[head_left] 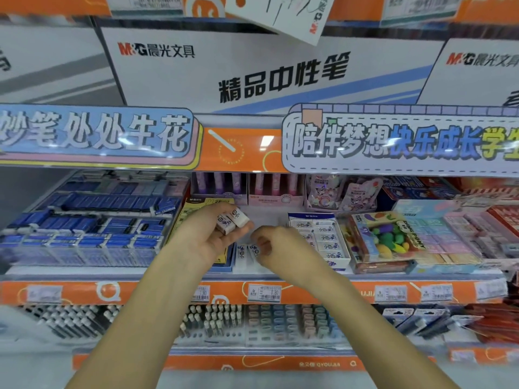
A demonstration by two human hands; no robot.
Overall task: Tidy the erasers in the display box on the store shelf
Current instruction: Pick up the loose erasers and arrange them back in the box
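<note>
My left hand (207,237) is raised palm-up over the middle shelf, shut on a few small white erasers (233,220) with blue print. My right hand (269,245) sits just right of it with its fingers curled down over the white display box (266,217). Two erasers (247,252) stand in the box's front row, right under my right fingertips; whether the fingers grip one I cannot tell. The box's back part shows bare white floor. To the right, a second box (320,237) is filled with neat rows of the same erasers.
Blue-sleeved erasers (92,223) fill the shelf to the left, beside a yellow box (193,211). A clear pack of fruit-shaped erasers (390,240) and pastel eraser trays (455,234) lie to the right. Glue sticks (247,183) stand behind. Orange price rail (264,293) runs along the shelf front.
</note>
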